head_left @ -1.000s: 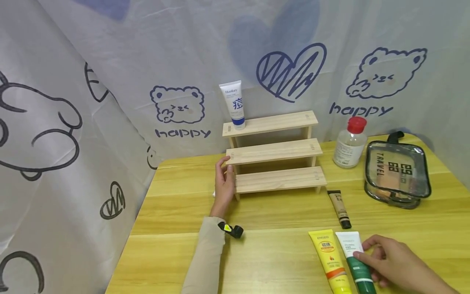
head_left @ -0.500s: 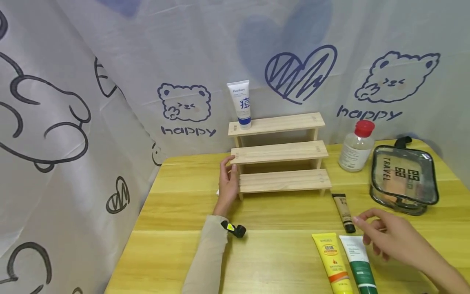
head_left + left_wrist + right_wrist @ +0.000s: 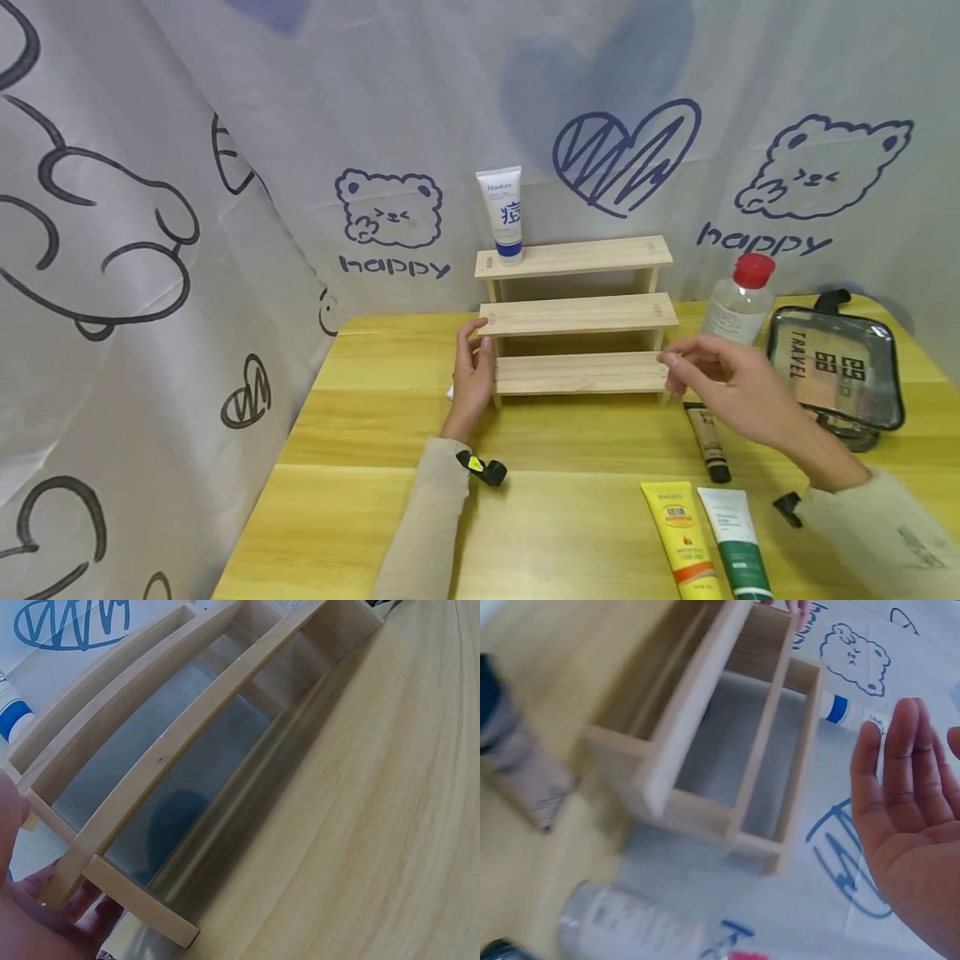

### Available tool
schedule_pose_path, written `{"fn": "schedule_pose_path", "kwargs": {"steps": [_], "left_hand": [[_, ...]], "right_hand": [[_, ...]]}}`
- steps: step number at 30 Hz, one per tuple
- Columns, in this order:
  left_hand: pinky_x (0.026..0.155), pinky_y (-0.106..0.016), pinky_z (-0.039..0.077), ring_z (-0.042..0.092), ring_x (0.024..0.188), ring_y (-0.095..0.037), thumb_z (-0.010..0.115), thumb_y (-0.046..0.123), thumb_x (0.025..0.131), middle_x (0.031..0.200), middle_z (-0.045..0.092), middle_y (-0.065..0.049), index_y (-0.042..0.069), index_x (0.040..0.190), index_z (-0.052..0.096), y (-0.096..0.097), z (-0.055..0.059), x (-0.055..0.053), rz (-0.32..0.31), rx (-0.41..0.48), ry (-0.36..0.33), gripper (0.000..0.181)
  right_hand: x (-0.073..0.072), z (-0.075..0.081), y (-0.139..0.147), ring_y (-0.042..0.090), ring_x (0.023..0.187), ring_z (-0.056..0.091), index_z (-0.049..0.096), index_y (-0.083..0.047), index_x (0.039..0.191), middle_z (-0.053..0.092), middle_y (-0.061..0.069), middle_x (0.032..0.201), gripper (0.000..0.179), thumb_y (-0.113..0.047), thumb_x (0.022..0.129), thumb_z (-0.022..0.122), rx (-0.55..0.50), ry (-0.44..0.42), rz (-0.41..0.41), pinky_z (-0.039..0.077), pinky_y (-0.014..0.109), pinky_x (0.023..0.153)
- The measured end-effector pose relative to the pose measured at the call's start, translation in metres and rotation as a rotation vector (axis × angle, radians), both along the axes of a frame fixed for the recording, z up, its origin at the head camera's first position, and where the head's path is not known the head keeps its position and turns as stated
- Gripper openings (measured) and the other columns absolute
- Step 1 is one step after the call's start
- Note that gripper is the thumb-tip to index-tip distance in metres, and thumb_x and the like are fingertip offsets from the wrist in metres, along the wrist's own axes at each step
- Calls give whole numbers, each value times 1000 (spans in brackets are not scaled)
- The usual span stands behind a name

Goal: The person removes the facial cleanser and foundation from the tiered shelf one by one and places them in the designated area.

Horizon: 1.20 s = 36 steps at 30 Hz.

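Observation:
A three-step wooden display rack (image 3: 577, 315) stands at the back of the table. My left hand (image 3: 471, 383) grips its left side; in the left wrist view its fingers (image 3: 79, 904) go round the end of the steps. My right hand (image 3: 731, 387) hovers at the right end of the lowest step, fingers loosely bent and holding nothing. In the right wrist view, the fingers (image 3: 904, 776) are apart from the wood. A white squeeze tube with a blue cap (image 3: 501, 212) stands upright on the top step's left end.
A small beige tube (image 3: 707, 442) lies below my right hand. Nearer lie a yellow tube (image 3: 681, 537) and a white-and-green tube (image 3: 735, 542). A red-capped clear bottle (image 3: 731, 312), partly hidden by the hand, stands beside a transparent travel pouch (image 3: 836, 367). A printed curtain (image 3: 405, 83) hangs behind.
My right hand has let go of the white-and-green tube and moved up and forward to the rack's right end. My left hand stays on the rack. The view has shifted slightly.

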<state>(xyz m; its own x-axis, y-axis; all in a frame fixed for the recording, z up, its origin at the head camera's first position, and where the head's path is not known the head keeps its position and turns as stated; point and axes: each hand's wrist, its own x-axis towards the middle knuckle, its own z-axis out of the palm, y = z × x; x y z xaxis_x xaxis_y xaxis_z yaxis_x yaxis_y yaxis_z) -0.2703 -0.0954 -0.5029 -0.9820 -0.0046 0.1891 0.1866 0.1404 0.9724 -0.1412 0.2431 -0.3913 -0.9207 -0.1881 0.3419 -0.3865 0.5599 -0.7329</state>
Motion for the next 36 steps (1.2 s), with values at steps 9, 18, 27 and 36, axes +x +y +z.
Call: {"fn": "schedule_pose_path", "kwargs": {"steps": [9,18,27,36], "left_hand": [[92,-36,48,63,117,-37,44,24,120,139,64,-17,33,155,49,0,-6,2,23,-53,38,36],[91,-36,50,65,115,-32,45,20,119,139,65,-17,31,154,49,-1,-8,2,42,-50,49,37],[86,-35,50,66,109,-37,45,18,119,138,64,-22,27,155,49,2,-3,1,14,-32,63,38],[87,-31,48,65,111,-41,46,14,118,135,65,-23,24,153,51,4,-1,0,36,-4,43,36]], "right_hand": [[-60,23,-33,10,81,74,74,-7,113,78,2,88,9,-14,109,69,43,76,66,60,23,74],[-116,43,-58,19,76,71,75,-4,111,77,13,89,16,-17,110,66,-20,87,26,54,20,66],[-158,74,-94,30,95,72,71,-3,125,77,20,108,24,-21,110,66,-133,41,-60,55,27,79],[-193,65,-117,36,137,59,48,-1,154,59,22,146,56,-29,109,69,-208,-140,-80,48,48,120]]}}
